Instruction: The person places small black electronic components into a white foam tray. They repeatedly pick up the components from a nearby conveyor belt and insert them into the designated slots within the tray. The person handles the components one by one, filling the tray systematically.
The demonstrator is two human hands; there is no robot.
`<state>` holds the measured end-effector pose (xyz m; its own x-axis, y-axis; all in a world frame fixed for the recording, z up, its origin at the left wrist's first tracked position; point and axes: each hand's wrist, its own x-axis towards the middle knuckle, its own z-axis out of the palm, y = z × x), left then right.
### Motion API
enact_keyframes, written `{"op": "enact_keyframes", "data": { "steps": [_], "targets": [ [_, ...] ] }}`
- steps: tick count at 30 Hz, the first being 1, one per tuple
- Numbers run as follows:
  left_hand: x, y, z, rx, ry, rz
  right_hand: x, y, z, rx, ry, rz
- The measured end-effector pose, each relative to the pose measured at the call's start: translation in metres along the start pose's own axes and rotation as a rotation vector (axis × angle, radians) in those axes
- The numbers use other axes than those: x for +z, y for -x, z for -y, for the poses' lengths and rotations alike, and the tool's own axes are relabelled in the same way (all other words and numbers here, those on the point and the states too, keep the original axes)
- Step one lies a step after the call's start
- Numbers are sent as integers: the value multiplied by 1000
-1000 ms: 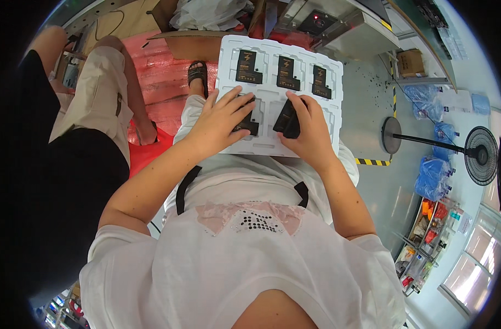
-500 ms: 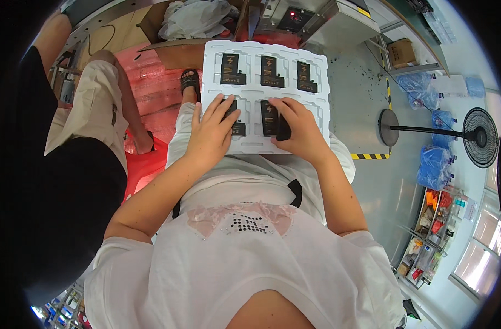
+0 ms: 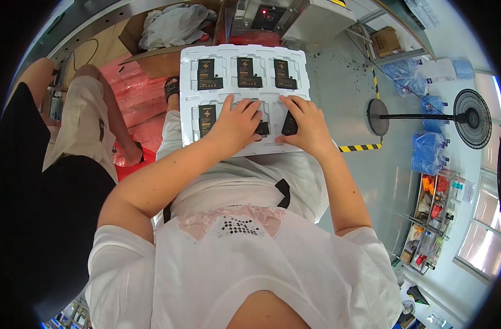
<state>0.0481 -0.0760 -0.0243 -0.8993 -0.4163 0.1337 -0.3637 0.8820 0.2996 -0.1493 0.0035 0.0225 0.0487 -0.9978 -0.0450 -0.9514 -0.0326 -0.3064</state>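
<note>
A white moulded plastic tray [image 3: 189,93] rests across my lap with its compartments in two rows. Flat black L-shaped batteries with gold printing lie in it. The far row holds a left battery [image 3: 209,74], a middle battery [image 3: 249,73] and a right battery [image 3: 284,73]. In the near row, a battery [image 3: 206,118] sits in the left compartment. My left hand [image 3: 232,125] is spread over the near middle compartment, its fingertips on a battery [image 3: 263,128] that it mostly covers. Over the near right compartment, my right hand [image 3: 311,127] grips another black battery [image 3: 289,124] between thumb and fingers.
A person in beige trousers [image 3: 75,120] sits close on my left. Beyond the tray stand a cardboard box [image 3: 157,64] with clear plastic bags and a metal cabinet [image 3: 316,27]. A pedestal fan [image 3: 472,118] and a stocked shelf [image 3: 431,219] are to the right.
My left hand has shifted from the near left battery to the near middle one. My right hand has moved from the middle compartment to the right one with a battery.
</note>
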Motion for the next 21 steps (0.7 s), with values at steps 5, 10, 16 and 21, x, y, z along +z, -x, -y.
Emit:
{"op": "enact_keyframes", "data": {
  "steps": [5,10,16,21],
  "targets": [
    [-1,-8,-1,179,-320,240,3,-2,-8,-115,7,24],
    [16,8,0,168,-142,62,17,19,-7,-89,94,14],
    [19,20,-4,108,88,-78,39,48,-11,-71,162,-147],
    [15,18,-6,29,277,-132,31,46,-25,-100,73,-220]
  ]
}}
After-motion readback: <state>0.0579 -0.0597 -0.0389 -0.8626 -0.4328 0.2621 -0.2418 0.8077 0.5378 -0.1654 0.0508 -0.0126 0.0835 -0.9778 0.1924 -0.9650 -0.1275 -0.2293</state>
